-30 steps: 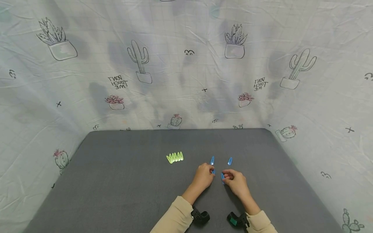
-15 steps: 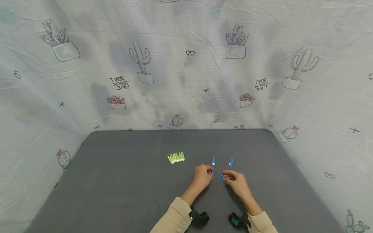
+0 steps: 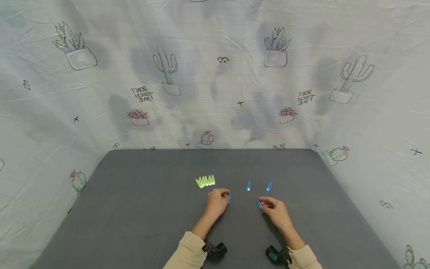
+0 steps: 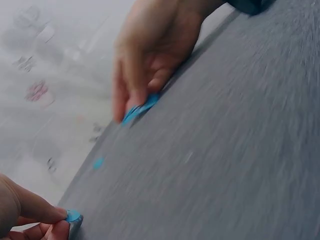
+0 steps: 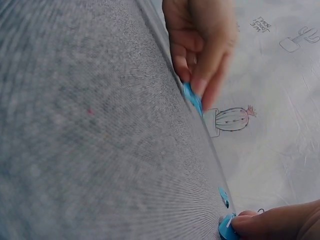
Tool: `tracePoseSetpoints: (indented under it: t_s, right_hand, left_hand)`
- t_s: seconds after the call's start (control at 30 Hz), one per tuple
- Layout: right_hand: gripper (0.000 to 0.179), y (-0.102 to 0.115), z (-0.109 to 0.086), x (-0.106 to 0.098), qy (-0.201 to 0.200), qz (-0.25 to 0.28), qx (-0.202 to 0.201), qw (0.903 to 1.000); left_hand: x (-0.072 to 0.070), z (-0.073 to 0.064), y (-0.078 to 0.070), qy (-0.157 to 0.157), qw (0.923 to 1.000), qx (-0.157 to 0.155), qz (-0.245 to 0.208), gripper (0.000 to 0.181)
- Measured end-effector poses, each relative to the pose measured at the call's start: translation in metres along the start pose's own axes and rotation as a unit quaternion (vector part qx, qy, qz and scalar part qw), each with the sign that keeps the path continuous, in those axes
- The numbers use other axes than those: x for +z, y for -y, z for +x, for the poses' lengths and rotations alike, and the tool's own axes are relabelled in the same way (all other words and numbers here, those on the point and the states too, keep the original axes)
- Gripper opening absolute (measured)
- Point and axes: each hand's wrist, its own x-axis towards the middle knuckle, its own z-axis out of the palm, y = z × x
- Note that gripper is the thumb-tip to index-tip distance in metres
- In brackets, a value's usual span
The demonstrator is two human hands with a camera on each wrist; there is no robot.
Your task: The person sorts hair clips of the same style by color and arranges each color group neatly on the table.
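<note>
My left hand pinches a blue snap hair clip between thumb and fingers, close over the table just right of a row of lime-green snap hair clips. My right hand pinches another blue hair clip, which stands tilted at the tabletop; this clip shows long and slanted in the left wrist view. Behind the hands lie two more blue hair clips, one nearer the middle and one to its right. Part of each held clip is hidden by fingertips.
Both hands work over a dark grey table with rounded far corners. A pale curtain printed with cacti surrounds its back and sides. Each wrist wears a black camera mount, the left one and the right one.
My left hand has moved left with its blue hair clip, away from the right hand and toward the green clips. The right hand has stayed nearly in place, still pinching its clip.
</note>
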Motion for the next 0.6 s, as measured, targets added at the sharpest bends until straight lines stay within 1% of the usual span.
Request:
tracePoseSetpoints:
  t_s: [0.23,0.37,0.5,0.57,0.6]
  right_hand:
    - [0.028,-0.001,-0.001,-0.001,-0.003,0.007,0.0,1.0]
    - [0.028,-0.001,-0.001,-0.001,0.002,0.009,0.002,1.0]
    - [0.028,0.0,-0.001,0.0,0.006,0.012,0.0,0.9999]
    - [0.028,0.001,0.0,0.0,0.005,0.013,-0.003,0.9999]
    - [0.028,0.001,0.0,0.0,0.005,0.014,-0.003,0.9999]
  left_hand:
    - [-0.027,0.002,0.023,-0.028,0.9983,-0.048,-0.018,0.019]
    - [-0.041,0.002,0.032,-0.04,0.9961,-0.074,-0.026,0.019]
    - [-0.052,0.002,0.04,-0.053,0.9946,-0.088,-0.017,0.018]
    - [-0.055,0.002,0.042,-0.058,0.9941,-0.091,-0.015,0.018]
    - [-0.057,0.002,0.044,-0.061,0.9943,-0.087,-0.011,0.018]
